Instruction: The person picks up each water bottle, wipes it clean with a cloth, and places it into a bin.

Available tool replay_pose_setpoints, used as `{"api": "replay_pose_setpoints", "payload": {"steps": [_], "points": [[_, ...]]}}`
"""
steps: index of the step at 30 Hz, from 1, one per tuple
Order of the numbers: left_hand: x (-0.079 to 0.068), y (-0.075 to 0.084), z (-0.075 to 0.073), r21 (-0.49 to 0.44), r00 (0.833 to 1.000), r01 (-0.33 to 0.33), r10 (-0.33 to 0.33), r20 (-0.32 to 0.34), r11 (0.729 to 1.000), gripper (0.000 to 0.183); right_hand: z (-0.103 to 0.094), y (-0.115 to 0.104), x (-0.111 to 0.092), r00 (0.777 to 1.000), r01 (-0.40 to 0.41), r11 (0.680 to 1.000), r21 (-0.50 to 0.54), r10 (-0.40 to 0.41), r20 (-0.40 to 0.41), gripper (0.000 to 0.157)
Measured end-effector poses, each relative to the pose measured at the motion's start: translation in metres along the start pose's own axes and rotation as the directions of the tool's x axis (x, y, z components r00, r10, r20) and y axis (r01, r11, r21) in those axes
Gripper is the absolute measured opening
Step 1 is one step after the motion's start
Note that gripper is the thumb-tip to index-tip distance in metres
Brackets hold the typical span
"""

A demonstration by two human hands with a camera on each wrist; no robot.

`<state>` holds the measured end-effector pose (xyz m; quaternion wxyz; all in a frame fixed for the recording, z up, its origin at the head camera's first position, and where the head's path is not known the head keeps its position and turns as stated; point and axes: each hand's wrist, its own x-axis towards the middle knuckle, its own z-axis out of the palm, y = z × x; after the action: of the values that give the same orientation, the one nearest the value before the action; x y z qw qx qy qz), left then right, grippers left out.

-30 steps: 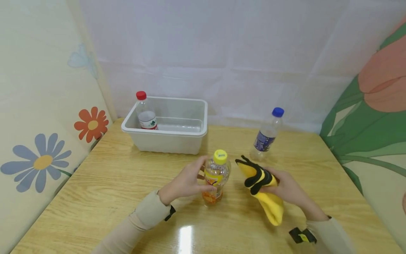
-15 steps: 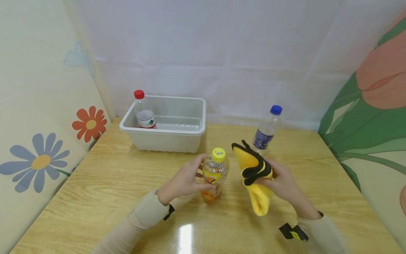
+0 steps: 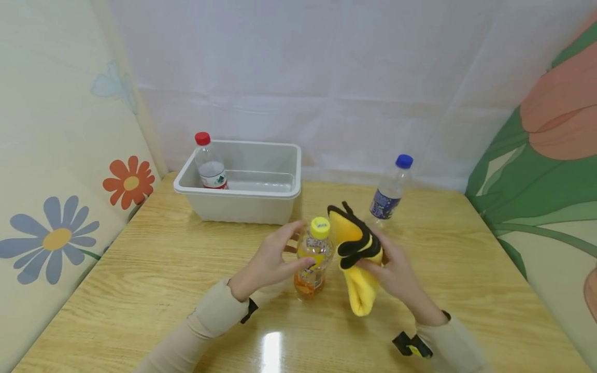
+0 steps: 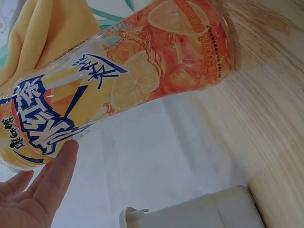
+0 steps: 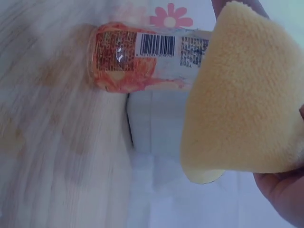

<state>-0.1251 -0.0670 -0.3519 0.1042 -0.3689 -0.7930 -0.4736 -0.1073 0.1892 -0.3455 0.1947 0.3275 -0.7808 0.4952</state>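
Observation:
A clear drink bottle [image 3: 309, 274] with a yellow cap and orange label stands upright on the table. My left hand [image 3: 270, 261] holds it from the left, thumb in front and the other fingers partly hidden behind it. In the left wrist view a fingertip of that hand meets the bottle's label [image 4: 135, 78]. My right hand [image 3: 394, 267] grips a folded yellow cloth [image 3: 361, 290] with black edging, close to the bottle's right side. Seen from the right wrist, the fluffy cloth [image 5: 242, 95] covers the bottle's upper part; whether they touch I cannot tell.
Behind and left stands a pale grey plastic tub [image 3: 242, 207], with a red-capped bottle [image 3: 212, 168] upright in its left end. A blue-capped bottle [image 3: 387, 197] stands on the wooden table [image 3: 140, 280] at the back right. White cloth [image 3: 261, 57] hangs behind the table.
My right hand has carried the yellow cloth leftward, up to the yellow-capped bottle. The left hand has shifted slightly up the bottle, which stays in about the same spot.

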Motion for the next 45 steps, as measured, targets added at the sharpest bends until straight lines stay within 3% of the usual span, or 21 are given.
{"api": "replay_pose_setpoints", "payload": {"steps": [6,16,28,45], "points": [[0.0,0.001,0.002,-0.036,0.999,-0.032,0.032,-0.015,0.999,0.06,0.009,-0.001,0.0,1.0,-0.014,0.999,-0.047,0.015,0.02,0.067],[-0.001,0.001,0.003,-0.017,0.999,-0.035,0.034,-0.018,0.999,0.058,0.016,0.001,0.003,0.986,0.04,0.985,-0.165,-0.012,0.165,0.065],[0.0,0.0,0.004,-0.049,0.998,-0.046,0.044,-0.037,0.998,0.057,0.02,0.001,0.007,0.966,0.053,0.971,-0.232,0.009,0.258,0.069],[0.001,-0.002,0.004,-0.057,0.999,-0.036,0.033,-0.039,0.998,0.056,0.028,0.014,0.004,0.921,0.013,0.961,-0.277,0.096,0.377,0.041]]}}
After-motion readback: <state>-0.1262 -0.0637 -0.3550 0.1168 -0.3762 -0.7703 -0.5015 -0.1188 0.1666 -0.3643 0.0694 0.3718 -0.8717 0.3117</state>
